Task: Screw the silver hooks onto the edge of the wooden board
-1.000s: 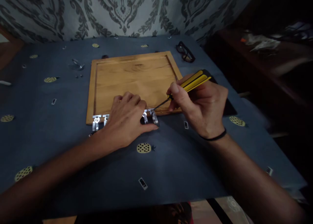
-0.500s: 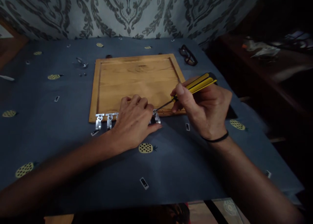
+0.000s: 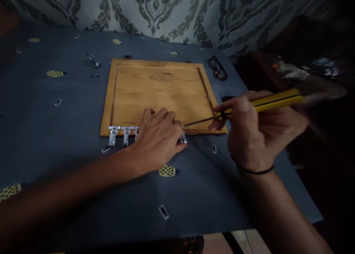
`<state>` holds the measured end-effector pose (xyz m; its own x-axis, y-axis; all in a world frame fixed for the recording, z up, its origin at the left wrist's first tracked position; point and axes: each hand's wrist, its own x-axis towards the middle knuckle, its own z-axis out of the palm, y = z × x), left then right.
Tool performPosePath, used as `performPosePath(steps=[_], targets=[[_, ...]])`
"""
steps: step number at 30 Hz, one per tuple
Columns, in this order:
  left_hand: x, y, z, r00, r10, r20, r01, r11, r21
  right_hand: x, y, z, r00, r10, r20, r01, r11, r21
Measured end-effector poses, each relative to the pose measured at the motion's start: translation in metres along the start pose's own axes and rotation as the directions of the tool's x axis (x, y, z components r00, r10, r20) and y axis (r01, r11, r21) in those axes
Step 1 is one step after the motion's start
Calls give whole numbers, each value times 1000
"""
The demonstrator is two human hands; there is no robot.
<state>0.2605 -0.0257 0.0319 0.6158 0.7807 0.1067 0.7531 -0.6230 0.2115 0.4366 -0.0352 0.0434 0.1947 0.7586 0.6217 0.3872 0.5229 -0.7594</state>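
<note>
A framed wooden board [image 3: 161, 93] lies flat, with silvery metal hooks [image 3: 112, 135] along its near edge. My left hand [image 3: 159, 139] is closed over that edge, fingers curled and thumb below, around the rightmost metal hook [image 3: 183, 137]. It covers part of the row. In my right hand [image 3: 255, 131] is a yellow and black screwdriver [image 3: 277, 100], held by the handle. Its thin shaft slopes down left, and the tip is close to my left index finger and that hook. Whether the tip touches a screw I cannot tell.
Dark-framed glasses [image 3: 217, 67] lie beyond the board's right corner. Two small screws [image 3: 94, 75] and a clear plastic bag [image 3: 93, 61] are to its left. The blue pineapple-print cloth [image 3: 133, 206] covers the table. At the right stands a dark surface with plastic wrapping [image 3: 294, 72].
My right hand has moved right and the screwdriver is held lower and flatter, its tip shifted slightly right. My left hand stays at the hooks. The whole view has tilted a little.
</note>
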Motion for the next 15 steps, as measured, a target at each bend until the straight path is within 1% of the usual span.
performPosePath(steps=[3,7,9,11,15], targets=[[-1,-2,3,999,20,-36,-21,1000,-17,-2,-7,1,1000,-26,-15,26,1000,1],[-2,-2,6,996,34,-79,-37,999,-28,-7,-10,2,998,2,63,1,999,-43],[-3,-3,6,996,37,-85,-40,999,-31,-9,-9,1,995,12,96,-4,997,-75],[-3,-3,6,995,41,-86,-44,998,-38,-9,-7,0,994,-3,112,14,996,-91],[-1,-3,6,996,31,-81,-35,998,-47,-8,-6,0,994,12,108,-2,996,-89]])
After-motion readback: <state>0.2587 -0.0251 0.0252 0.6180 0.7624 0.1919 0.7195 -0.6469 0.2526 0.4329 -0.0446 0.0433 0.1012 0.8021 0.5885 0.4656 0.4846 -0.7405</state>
